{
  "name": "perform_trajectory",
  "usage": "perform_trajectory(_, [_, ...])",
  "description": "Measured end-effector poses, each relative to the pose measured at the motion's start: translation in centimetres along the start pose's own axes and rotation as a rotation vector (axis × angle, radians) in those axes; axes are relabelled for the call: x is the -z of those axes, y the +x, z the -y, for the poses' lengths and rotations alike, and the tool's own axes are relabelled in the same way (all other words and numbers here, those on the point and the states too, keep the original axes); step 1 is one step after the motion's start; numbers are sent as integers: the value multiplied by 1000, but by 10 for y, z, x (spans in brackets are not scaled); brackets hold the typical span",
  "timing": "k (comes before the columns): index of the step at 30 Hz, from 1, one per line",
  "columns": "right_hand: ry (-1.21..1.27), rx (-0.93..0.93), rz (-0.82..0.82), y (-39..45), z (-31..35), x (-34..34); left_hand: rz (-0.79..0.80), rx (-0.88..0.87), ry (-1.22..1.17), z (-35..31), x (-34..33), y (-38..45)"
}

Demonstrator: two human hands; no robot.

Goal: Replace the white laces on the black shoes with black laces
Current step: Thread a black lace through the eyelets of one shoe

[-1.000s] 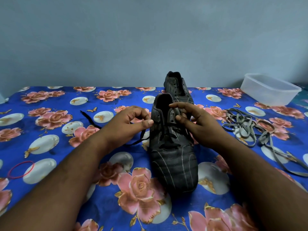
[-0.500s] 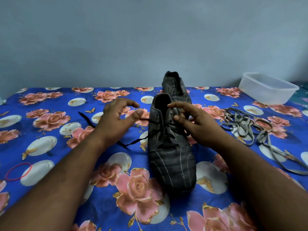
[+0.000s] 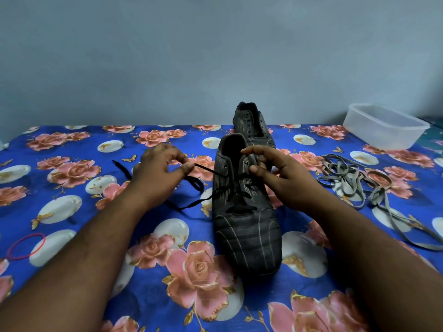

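— While that flowered cloth (image 3: 72, 236) fills the whole lower frame, where's the work?

— Centre. The near black shoe (image 3: 247, 226) stands toe toward us, with the second shoe (image 3: 251, 123) just behind it, its eyelets bare. Right of centre, the pulled-out white laces (image 3: 354, 180) lie in a grey tangle.

— And the hands?

— Her right hand (image 3: 282, 173) has thumb and forefinger curled on the shoe's eyelet flap, steadying it. Her left hand (image 3: 160, 168), left of the shoe, pinches the black lace (image 3: 203, 168) between thumb and fingertips, drawn taut from an eyelet; the slack loops on the cloth below.

— What might go wrong?

— I'd say pulling too hard sideways could tip the shoe or run the lace's other end out through its eyelet. The loose loop might knot, too.

— Any containers?

— One clear plastic tub (image 3: 383, 128), upper right, beside the wall. It looks empty, though I can't see its floor fully.

— Smallest thing?

— A red rubber band (image 3: 26, 246), lower left.
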State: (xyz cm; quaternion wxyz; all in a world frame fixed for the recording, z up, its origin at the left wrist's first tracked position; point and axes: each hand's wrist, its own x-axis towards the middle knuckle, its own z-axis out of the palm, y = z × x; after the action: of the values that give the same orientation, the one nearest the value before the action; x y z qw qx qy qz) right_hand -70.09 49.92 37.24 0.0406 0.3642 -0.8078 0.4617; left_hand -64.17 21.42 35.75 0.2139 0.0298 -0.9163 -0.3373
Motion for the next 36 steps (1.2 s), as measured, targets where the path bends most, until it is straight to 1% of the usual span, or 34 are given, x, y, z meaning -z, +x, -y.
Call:
perform_trajectory(3, [-1,2,5,0,0,0,-130,221,29,10,6,5])
perform_trajectory(5, [4,1,4,-1,2,0,-160,286,71,11,6,6])
perform_trajectory(6, [6,1,3,-1,2,0,-164,283,97,10,5,6])
perform_trajectory(8, [6,0,4,-1,3,1,-159,213,85,7,1,4])
perform_trajectory(10, [4,8,4,-1,4,1,-121,69,-14,1,-2,3])
perform_trajectory(13, [-6,5,7,-1,3,1,57,-200,-138,-15,-9,-3])
perform_trajectory(14, [-11,3,10,-1,2,1,100,-250,-145,-21,-12,-6])
perform_trajectory(16, [-25,15,13,-1,3,1,134,-295,-138,-30,-17,-11])
perform_trajectory(21, [-35,94,-57,-2,12,0,157,-293,-145,-33,-16,-13])
perform_trajectory(23, [-34,138,-39,-2,14,3,183,-275,-175,-33,-13,-14])
perform_trajectory(26, [-111,192,38,-4,10,4,239,-232,-225,-32,-11,-14])
perform_trajectory(29, [-91,166,85,-3,7,2,269,-207,-281,-32,-11,-13])
perform_trajectory(32, [-64,145,92,-3,5,3,295,-152,-431,-36,-9,-15])
perform_trajectory(36, [-61,139,100,-4,5,2,261,-110,-469,-38,-7,-17])
